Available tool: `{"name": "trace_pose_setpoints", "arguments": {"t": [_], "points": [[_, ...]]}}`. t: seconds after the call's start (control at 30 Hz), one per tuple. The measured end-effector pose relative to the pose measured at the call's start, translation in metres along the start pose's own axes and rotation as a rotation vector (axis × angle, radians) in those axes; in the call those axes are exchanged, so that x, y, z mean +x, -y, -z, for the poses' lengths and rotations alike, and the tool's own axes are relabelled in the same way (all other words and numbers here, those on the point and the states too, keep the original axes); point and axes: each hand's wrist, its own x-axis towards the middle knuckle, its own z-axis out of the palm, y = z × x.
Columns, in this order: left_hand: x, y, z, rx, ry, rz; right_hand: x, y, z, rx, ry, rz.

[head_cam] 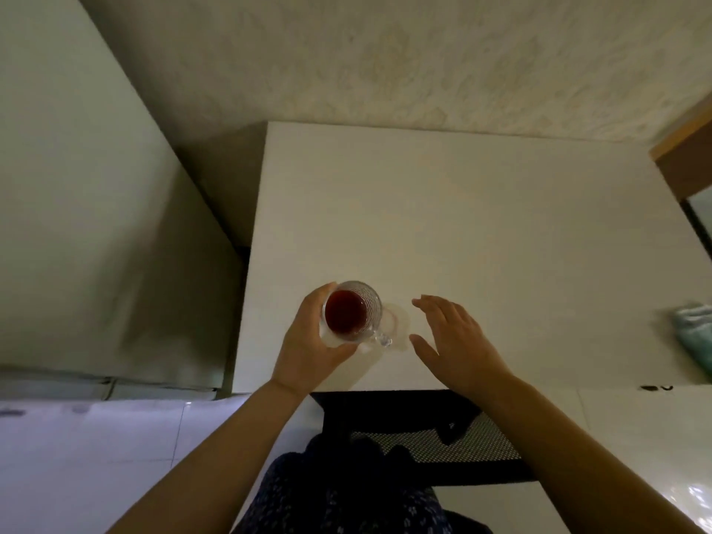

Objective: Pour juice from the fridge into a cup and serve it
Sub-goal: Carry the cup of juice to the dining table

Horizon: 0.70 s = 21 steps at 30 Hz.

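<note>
A clear ribbed glass cup with a handle holds dark red juice and stands near the front left of a white table. My left hand wraps around the cup's left side. My right hand hovers just to the right of the cup with fingers spread, holding nothing and not touching the cup. The cup's handle points toward my right hand. No juice container or fridge is in view.
A black mesh chair is tucked under the table's front edge. A light green cloth lies at the table's right edge. A grey-green wall panel stands close on the left. White floor tiles lie below.
</note>
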Motion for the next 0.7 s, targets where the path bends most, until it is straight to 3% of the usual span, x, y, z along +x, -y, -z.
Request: {"name": "trace_pose_setpoints", "arguments": {"t": [0.33, 0.7], "points": [[-0.136, -0.016, 0.086, 0.172, -0.536, 0.137, 0.013, 0.099, 0.005, -0.036, 0.082, 0.508], [-0.375, -0.023, 0.086, 0.343, -1.124, 0.474, -0.070, 0.260, -0.058, -0.089, 0.316, 1.127]]}}
